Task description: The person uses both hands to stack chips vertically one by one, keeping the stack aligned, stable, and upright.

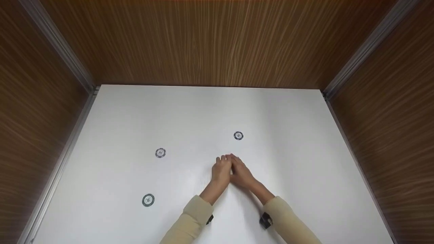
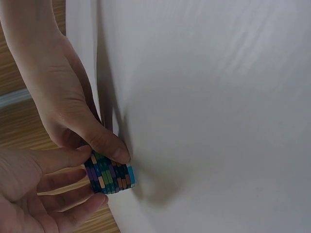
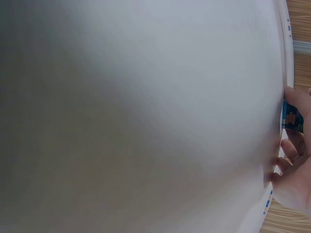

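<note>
Between both hands is a stack of poker chips (image 2: 110, 175), with blue, green, purple and orange patches on their edges; the hands hide it in the head view. My left hand (image 1: 221, 171) grips it, thumb and fingers around its sides in the left wrist view. From the other side my right hand (image 1: 241, 174) holds the same stack, its thumb laid along the chips. Part of the stack (image 3: 291, 117) also shows at the edge of the right wrist view. Both hands are low over the white table and meet at the fingertips.
Three single poker chips lie flat on the white table (image 1: 298, 142): a dark one (image 1: 238, 135) beyond the hands, another (image 1: 160, 153) to the left, and a dark green one (image 1: 148, 200) nearer on the left. Brown wood-grain panels (image 1: 210, 44) enclose the back and sides.
</note>
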Tool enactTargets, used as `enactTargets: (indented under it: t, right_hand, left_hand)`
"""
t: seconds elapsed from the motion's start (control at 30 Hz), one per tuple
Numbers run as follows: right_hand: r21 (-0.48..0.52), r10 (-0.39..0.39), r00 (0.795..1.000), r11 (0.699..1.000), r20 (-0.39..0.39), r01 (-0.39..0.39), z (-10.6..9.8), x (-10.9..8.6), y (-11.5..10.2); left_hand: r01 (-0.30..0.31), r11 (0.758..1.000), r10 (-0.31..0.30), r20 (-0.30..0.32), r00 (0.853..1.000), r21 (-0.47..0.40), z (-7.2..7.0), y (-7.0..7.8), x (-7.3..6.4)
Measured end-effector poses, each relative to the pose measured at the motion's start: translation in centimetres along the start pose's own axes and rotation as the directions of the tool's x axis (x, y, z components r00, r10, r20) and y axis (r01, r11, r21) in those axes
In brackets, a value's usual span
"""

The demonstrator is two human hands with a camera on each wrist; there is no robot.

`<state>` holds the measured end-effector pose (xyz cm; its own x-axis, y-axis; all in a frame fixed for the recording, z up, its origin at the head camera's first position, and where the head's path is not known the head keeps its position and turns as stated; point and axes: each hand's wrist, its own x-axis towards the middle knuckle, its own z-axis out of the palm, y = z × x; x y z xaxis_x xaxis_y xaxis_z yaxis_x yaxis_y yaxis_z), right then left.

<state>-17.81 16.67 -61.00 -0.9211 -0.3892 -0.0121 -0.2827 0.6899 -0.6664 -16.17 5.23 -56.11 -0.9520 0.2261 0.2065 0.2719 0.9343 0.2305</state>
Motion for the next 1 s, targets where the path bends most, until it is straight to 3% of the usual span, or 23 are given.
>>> enactTargets:
  t: [0.47,1.0]
  right_hand:
    - [-0.006,-0.086,0.996,0.996,-0.039,0.085,-0.03,-0.14,0.27]
    - [-0.003,-0.029,0.999,1.0,-0.021,0.029,-0.08,0.04,0.35]
  left_hand:
    - [-0.002,1.0,0.001,-0.008,1.0,-0.031,-0.21,0.04,-0.05]
    - [0.024,0.998,-0.025,-0.022,0.999,-0.053,0.17,-0.17,0.15]
